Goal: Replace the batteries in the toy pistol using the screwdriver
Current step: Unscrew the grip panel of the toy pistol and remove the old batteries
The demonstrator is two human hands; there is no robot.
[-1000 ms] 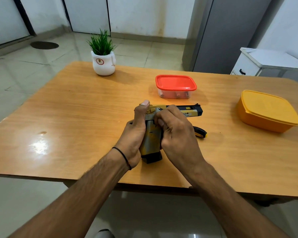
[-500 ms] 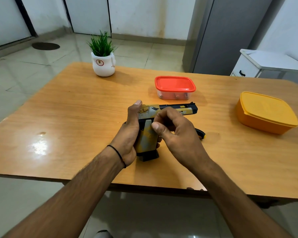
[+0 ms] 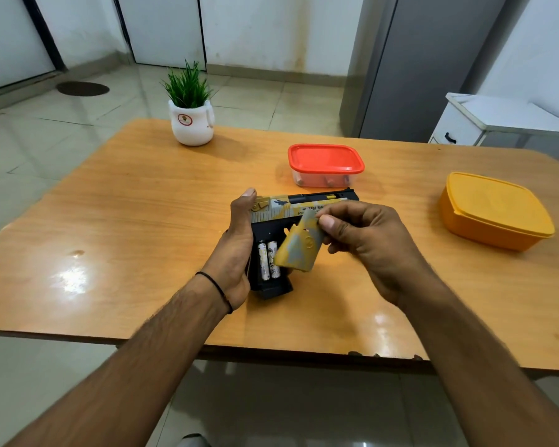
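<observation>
The yellow, grey and black toy pistol [image 3: 291, 206] is held over the middle of the table, barrel pointing right. My left hand [image 3: 238, 246] grips its grip from the left side, thumb up by the rear of the slide. The grip stands uncovered, and two white batteries [image 3: 269, 260] sit side by side inside it. My right hand [image 3: 365, 241] pinches the yellow-grey grip cover [image 3: 299, 246], lifted off and tilted just right of the batteries. The screwdriver is hidden behind my right hand.
On the wooden table [image 3: 126, 227], a clear box with a red lid [image 3: 326, 164] holding small items stands just behind the pistol. A closed orange box [image 3: 494, 209] sits at the right, and a potted plant in a white pot [image 3: 191, 119] at the far left.
My right hand has pulled the grip cover off the pistol's grip and moved it right, baring the two batteries. My left hand keeps holding the pistol.
</observation>
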